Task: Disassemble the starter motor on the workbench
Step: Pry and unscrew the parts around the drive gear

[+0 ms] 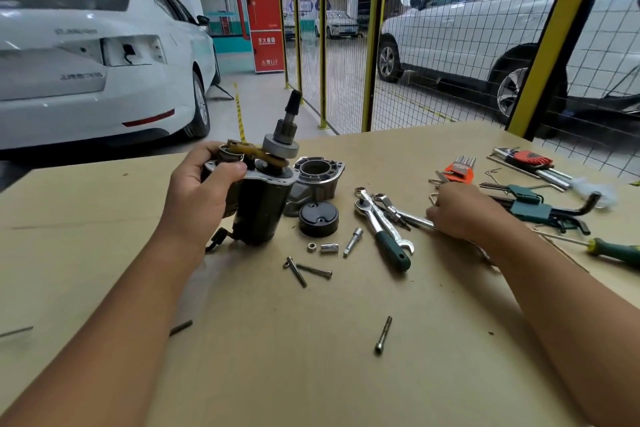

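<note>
The starter motor [261, 201] stands upright on the cardboard-covered workbench [311, 357], its pinion shaft [285, 130] pointing up and a yellowish fork lever across the top. My left hand [204, 187] grips its solenoid side. A grey nose housing [317, 178] and a black end cap [318, 218] lie just right of the motor. My right hand [460, 211] rests on the bench among the tools, fingers curled over a thin metal tool whose silver end sticks out to the left; what it is stays hidden.
A green-handled ratchet [381, 229] and a spanner [398, 218] lie between the hands. Loose bolts [304, 270], a lone bolt [382, 334], sockets [329, 248] and a bit extension [353, 241] are scattered in front. Hex key sets [459, 168] and a screwdriver [613, 250] sit right. Wire fencing and cars behind.
</note>
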Tool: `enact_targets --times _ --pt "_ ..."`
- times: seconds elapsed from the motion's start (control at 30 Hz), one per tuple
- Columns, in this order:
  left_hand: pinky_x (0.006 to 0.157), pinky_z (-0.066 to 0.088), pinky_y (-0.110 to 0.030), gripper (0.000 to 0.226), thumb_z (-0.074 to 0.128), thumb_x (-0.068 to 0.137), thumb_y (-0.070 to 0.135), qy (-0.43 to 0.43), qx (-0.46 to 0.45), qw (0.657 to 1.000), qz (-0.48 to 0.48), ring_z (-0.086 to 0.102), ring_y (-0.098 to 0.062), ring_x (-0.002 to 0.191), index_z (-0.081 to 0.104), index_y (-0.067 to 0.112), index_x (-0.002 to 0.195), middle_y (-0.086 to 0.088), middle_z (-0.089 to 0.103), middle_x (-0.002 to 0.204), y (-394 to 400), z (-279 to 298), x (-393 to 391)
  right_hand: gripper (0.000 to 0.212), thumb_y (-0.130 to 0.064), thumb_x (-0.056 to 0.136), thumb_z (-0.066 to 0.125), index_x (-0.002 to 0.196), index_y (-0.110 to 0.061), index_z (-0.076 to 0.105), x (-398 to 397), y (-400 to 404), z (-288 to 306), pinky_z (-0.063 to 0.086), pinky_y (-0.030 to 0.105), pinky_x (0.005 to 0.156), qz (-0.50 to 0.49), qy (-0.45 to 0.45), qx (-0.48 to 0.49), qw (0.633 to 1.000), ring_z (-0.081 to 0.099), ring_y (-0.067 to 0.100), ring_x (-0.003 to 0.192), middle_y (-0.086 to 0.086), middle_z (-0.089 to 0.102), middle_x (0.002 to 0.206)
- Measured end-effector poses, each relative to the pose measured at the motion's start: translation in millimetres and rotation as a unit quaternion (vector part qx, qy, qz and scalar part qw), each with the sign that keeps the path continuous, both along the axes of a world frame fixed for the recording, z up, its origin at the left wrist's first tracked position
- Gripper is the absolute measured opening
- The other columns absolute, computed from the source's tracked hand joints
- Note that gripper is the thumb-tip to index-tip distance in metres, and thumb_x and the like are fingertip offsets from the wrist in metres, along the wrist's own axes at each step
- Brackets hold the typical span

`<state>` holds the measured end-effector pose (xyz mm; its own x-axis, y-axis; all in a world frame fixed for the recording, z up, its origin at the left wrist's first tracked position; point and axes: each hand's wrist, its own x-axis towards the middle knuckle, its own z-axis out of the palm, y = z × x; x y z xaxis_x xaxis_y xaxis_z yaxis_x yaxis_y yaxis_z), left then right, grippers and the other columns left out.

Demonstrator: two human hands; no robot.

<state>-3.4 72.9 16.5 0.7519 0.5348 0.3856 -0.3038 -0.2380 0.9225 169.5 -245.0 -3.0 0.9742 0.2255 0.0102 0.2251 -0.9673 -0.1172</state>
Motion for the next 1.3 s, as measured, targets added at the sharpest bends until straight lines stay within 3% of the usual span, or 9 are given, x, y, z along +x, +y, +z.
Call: enact_targets --times 0.27,0.47,0.6,0.7,0.83,0.97,1.1,1.17,1.3 --pt "0.056 0.052 -0.023 0.012 0.067 0.081 0.035 0.000 0.001 1.000 -0.016 0.063 -0.006 0.070 0.071 0.041 0.091 0.014 0.067 0.076 0.0 1.2 0.8 0.023 -0.033 0.092 0.069 0.087 -0.010 0.069 14.8 -5.4 -5.7 0.057 0.038 0.069 -0.021 0.037 0.061 0.997 0.064 0.023 0.076 0.008 0.069 0.080" --pt "0.066 0.054 -0.025 0.017 0.069 0.092 0.027 -0.002 0.014 1.000 -0.024 0.067 -0.005 0.076 0.072 0.044 0.092 0.018 0.068 0.078 0.4 3.7 -3.9 0.029 -0.044 0.092 0.065 0.086 -0.016 0.067 8.8 -2.6 -10.9 0.041 0.028 0.055 -0.021 -0.002 0.080 0.997 0.057 0.017 0.070 0.003 0.064 0.076" --pt "0.058 0.053 -0.017 0.015 0.067 0.099 0.017 -0.006 0.003 0.999 -0.042 0.069 -0.001 0.070 0.072 0.032 0.100 0.017 0.070 0.075 0.4 5.2 -7.2 0.021 -0.040 0.091 0.067 0.092 -0.019 0.069 -13.6 10.3 0.4 0.048 0.037 0.071 0.021 -0.162 0.194 0.967 0.059 0.024 0.082 0.006 0.067 0.091" --pt "0.056 0.052 -0.016 0.012 0.066 0.099 0.015 -0.005 -0.004 0.999 -0.048 0.068 0.000 0.068 0.071 0.023 0.107 0.016 0.070 0.074 0.0 6.7 -7.9 0.009 -0.022 0.089 0.073 0.083 -0.015 0.071 -64.2 47.1 17.0 0.051 0.038 0.072 0.186 -0.263 0.273 0.907 0.063 0.025 0.074 0.002 0.069 0.079" --pt "0.056 0.052 -0.017 0.013 0.068 0.098 0.014 -0.008 -0.013 0.999 -0.043 0.068 -0.002 0.069 0.071 0.021 0.109 0.013 0.071 0.077 -0.8 5.5 -7.7 0.021 -0.042 0.093 0.063 0.086 -0.023 0.070 -141.9 122.2 15.3 0.050 0.034 0.060 0.412 -0.122 0.141 0.892 0.059 0.018 0.072 -0.006 0.063 0.078" --pt "0.057 0.053 -0.018 0.013 0.070 0.097 0.016 -0.002 -0.019 0.998 -0.058 0.071 -0.005 0.072 0.072 0.023 0.108 0.009 0.073 0.083 4.4 5.0 -7.8 0.021 -0.038 0.094 0.061 0.099 -0.018 0.064 -157.6 175.8 8.6 0.045 0.031 0.056 0.401 -0.111 -0.010 0.909 0.060 0.027 0.076 0.001 0.061 0.088" --pt "0.059 0.053 -0.020 0.017 0.073 0.090 0.026 0.001 -0.018 0.998 -0.068 0.070 -0.007 0.075 0.073 0.027 0.106 0.008 0.074 0.086 9.0 5.7 -6.1 0.002 -0.017 0.095 0.054 0.096 -0.016 0.056 -161.5 185.3 9.5 0.024 0.030 0.049 0.422 -0.071 -0.061 0.902 0.036 0.024 0.061 0.006 0.043 0.090" --pt "0.059 0.052 -0.018 0.012 0.070 0.096 0.020 0.003 -0.023 0.997 -0.080 0.068 -0.005 0.072 0.071 0.025 0.107 0.010 0.072 0.083 11.5 5.3 -4.8 0.015 -0.014 0.095 0.052 0.108 -0.011 0.058 -167.1 182.7 6.9 0.020 0.030 0.048 0.441 -0.077 -0.089 0.890 0.026 0.020 0.059 0.012 0.046 0.100" --pt "0.060 0.052 -0.017 0.013 0.059 0.104 0.014 0.000 -0.010 0.995 -0.101 0.067 -0.003 0.071 0.067 0.024 0.105 0.013 0.071 0.081 13.8 5.2 -4.3 0.015 -0.017 0.099 0.047 0.114 -0.012 0.049 -159.9 170.9 11.7 0.036 0.036 0.064 0.449 -0.066 -0.080 0.888 0.048 0.031 0.084 0.012 0.049 0.111"
